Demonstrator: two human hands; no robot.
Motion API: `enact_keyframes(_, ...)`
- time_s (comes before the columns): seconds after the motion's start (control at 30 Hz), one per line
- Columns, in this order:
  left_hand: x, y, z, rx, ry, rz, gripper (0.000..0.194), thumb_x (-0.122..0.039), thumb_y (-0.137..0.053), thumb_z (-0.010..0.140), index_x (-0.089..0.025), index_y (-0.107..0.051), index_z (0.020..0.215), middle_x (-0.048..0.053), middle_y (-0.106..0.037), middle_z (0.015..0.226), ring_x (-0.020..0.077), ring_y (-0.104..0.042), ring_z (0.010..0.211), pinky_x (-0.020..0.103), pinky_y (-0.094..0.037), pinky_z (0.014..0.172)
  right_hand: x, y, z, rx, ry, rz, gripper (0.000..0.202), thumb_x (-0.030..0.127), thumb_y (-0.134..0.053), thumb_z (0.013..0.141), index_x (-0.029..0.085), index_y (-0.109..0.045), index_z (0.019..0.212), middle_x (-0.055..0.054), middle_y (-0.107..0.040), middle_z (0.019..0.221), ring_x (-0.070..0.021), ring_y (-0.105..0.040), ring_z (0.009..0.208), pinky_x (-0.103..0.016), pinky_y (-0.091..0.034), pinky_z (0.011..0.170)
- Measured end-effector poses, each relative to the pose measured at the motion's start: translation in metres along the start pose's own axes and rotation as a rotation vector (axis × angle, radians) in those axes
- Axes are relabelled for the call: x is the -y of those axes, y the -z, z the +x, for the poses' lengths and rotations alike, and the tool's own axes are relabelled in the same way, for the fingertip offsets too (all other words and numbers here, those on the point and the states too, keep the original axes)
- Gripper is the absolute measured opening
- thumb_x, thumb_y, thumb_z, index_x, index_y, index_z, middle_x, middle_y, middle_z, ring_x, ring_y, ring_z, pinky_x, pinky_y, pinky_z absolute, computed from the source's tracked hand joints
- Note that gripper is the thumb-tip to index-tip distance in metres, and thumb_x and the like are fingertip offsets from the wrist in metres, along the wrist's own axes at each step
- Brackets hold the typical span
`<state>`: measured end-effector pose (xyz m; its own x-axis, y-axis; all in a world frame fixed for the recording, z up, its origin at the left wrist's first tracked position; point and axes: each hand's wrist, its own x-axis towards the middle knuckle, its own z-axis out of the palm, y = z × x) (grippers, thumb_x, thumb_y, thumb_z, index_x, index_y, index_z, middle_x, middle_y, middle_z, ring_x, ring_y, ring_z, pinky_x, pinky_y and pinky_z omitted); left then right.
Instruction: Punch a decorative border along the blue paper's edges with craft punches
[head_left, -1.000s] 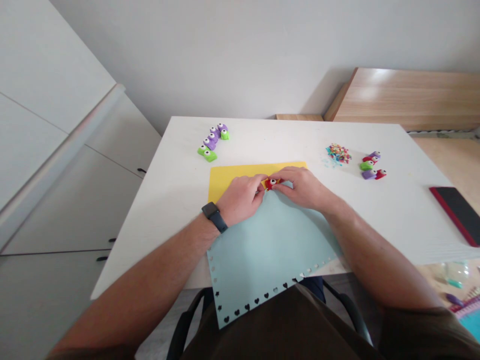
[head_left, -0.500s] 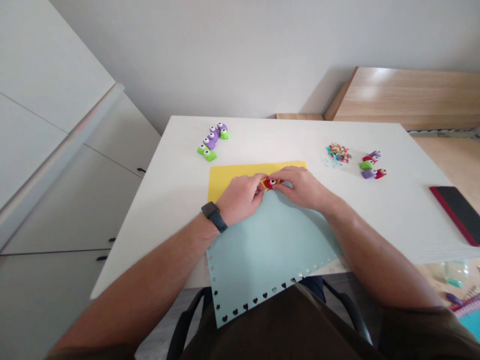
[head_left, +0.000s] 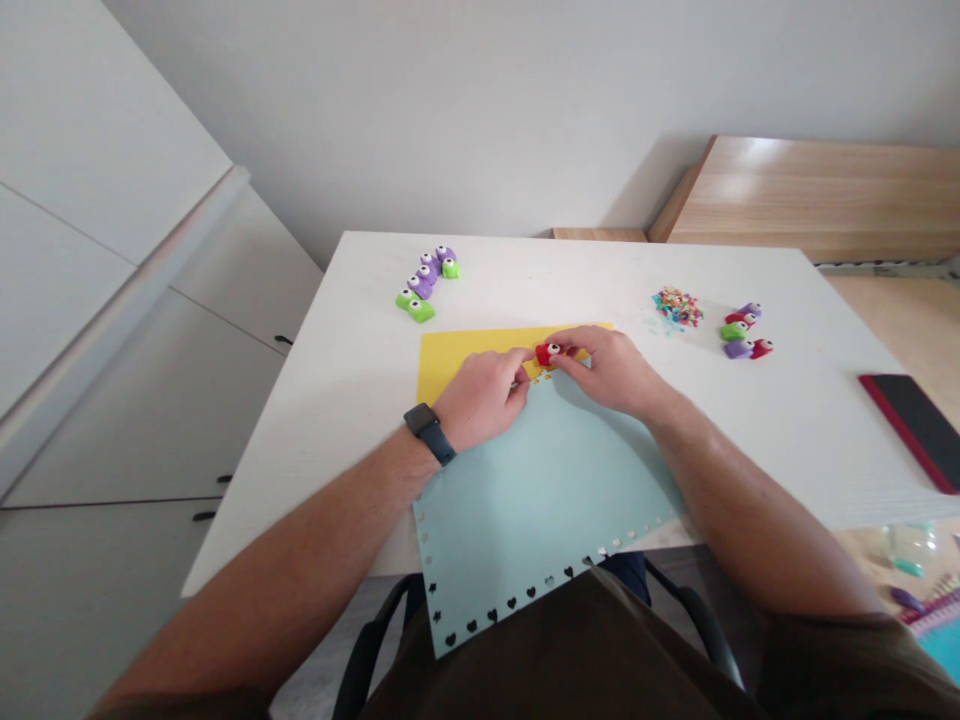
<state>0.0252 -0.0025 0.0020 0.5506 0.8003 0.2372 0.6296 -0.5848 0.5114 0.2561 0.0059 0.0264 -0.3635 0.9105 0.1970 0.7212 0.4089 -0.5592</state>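
A small red craft punch (head_left: pixel 545 354) with a googly eye is between the thumb and fingers of my right hand (head_left: pixel 602 368), at the far edge of a light blue sheet of paper (head_left: pixel 547 470). My left hand (head_left: pixel 482 393) is closed on that sheet's far edge, its index fingertip close to the punch. Heart, star and other shapes are cut along the sheet's near and left edges. Under my hands and the blue sheet lies a yellow sheet (head_left: pixel 442 362). Small yellow shapes show just below the punch; whether they are holes or loose bits I cannot tell.
Several purple and green punches (head_left: pixel 424 284) stand at the table's back left. At the right are more punches (head_left: pixel 739 332) in purple, red and green, beside a pile of colourful paper cutouts (head_left: pixel 678 306). A black and red flat object (head_left: pixel 911 425) lies near the right edge.
My right hand has lifted slightly up and to the right with the red punch, uncovering small yellow shapes at the blue sheet's edge. My left hand has hardly moved.
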Motion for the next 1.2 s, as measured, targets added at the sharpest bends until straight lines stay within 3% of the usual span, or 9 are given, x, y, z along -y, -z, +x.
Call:
enact_keyframes(0.2, 0.002, 0.009, 0.002, 0.011, -0.055, 0.051, 0.022, -0.016, -0.058, 0.098, -0.020, -0.077, 0.108, 0.006, -0.080, 0.102, 0.0237, -0.073, 0.095, 0.039, -0.055, 0.088, -0.005, 0.003, -0.001, -0.025, 0.003, -0.077, 0.022, 0.025, -0.063, 0.100, 0.021, -0.078, 0.114, -0.008, -0.080, 0.108, -0.0214, -0.073, 0.092, -0.036, -0.054, 0.088)
enact_keyframes(0.43, 0.003, 0.012, 0.003, 0.038, -0.101, 0.041, 0.023, -0.014, -0.060, 0.096, -0.022, -0.080, 0.106, 0.005, -0.080, 0.102, 0.0234, -0.073, 0.097, 0.039, -0.053, 0.092, -0.003, 0.004, -0.001, -0.035, -0.067, -0.104, 0.030, 0.031, -0.068, 0.095, 0.022, -0.071, 0.124, -0.006, -0.076, 0.101, -0.0221, -0.068, 0.091, -0.037, -0.050, 0.085)
enact_keyframes(0.57, -0.003, 0.012, 0.001, 0.034, -0.123, 0.083, 0.023, -0.014, -0.060, 0.097, -0.023, -0.080, 0.106, 0.004, -0.078, 0.098, 0.0235, -0.070, 0.096, 0.040, -0.051, 0.090, 0.000, 0.005, -0.004, -0.053, 0.073, -0.114, 0.016, 0.033, -0.065, 0.099, 0.026, -0.078, 0.106, -0.008, -0.073, 0.106, -0.0260, -0.062, 0.104, -0.043, -0.045, 0.096)
enact_keyframes(0.7, -0.009, 0.014, 0.000, 0.023, -0.146, 0.125, 0.022, -0.016, -0.061, 0.097, -0.023, -0.079, 0.106, 0.005, -0.076, 0.096, 0.0236, -0.068, 0.096, 0.041, -0.048, 0.089, 0.001, 0.004, -0.006, -0.014, 0.159, -0.106, 0.012, 0.033, -0.071, 0.096, 0.026, -0.080, 0.094, -0.008, -0.071, 0.103, -0.0263, -0.059, 0.102, -0.046, -0.042, 0.101)
enact_keyframes(0.93, -0.011, 0.014, -0.001, -0.002, -0.149, 0.141, 0.018, -0.017, -0.062, 0.097, -0.023, -0.078, 0.103, 0.005, -0.075, 0.096, 0.0231, -0.067, 0.097, 0.040, -0.046, 0.090, 0.002, 0.005, -0.005, 0.051, 0.182, -0.058, 0.010, 0.024, -0.067, 0.095, 0.023, -0.074, 0.087, -0.007, -0.070, 0.098, -0.0238, -0.061, 0.097, -0.044, -0.042, 0.100)
enact_keyframes(1.2, -0.010, 0.010, 0.000, -0.010, -0.148, 0.167, 0.017, -0.034, -0.066, 0.102, -0.020, -0.075, 0.098, 0.005, -0.075, 0.094, 0.0237, -0.065, 0.094, 0.040, -0.045, 0.086, 0.006, 0.005, -0.003, 0.074, 0.174, -0.043, 0.011, 0.023, -0.067, 0.094, 0.021, -0.073, 0.085, -0.008, -0.071, 0.097, -0.0240, -0.062, 0.097, -0.042, -0.043, 0.097)
